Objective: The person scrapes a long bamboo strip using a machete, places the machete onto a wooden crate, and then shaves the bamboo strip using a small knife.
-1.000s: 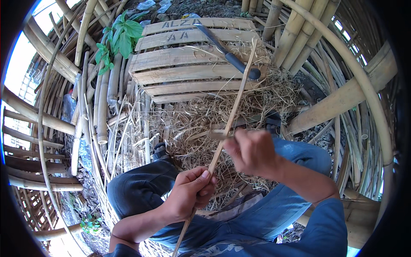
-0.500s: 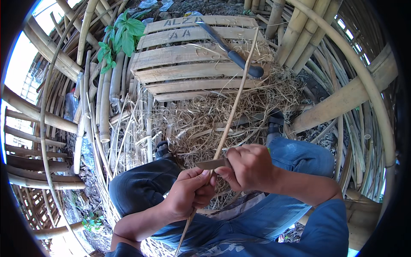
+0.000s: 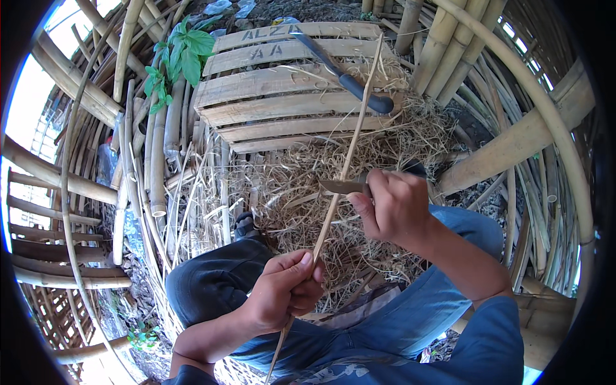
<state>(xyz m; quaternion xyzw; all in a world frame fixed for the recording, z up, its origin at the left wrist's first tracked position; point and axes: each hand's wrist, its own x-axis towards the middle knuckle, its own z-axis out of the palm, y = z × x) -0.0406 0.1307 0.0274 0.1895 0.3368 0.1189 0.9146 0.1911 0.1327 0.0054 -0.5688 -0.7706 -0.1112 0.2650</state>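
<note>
A long, thin bamboo strip (image 3: 357, 131) runs from near my lap up over the slatted wooden crate. My left hand (image 3: 290, 286) is closed around its lower part, thumb on top. In my right hand (image 3: 399, 204) is a small knife (image 3: 341, 187), its fingers wrapped about a mostly hidden handle. The knife's blade lies across the strip, well above my left hand, and appears to touch it.
A larger knife with a dark handle (image 3: 359, 90) rests on the wooden crate (image 3: 256, 106). Curly shavings (image 3: 289, 212) cover the ground between my legs. Bamboo poles (image 3: 513, 154) stand and lean on both sides. A green plant (image 3: 183, 54) grows at the far left.
My right hand has moved the knife away from my left hand, up along the strip. The strip has tilted slightly; my left hand keeps its hold in nearly the same place.
</note>
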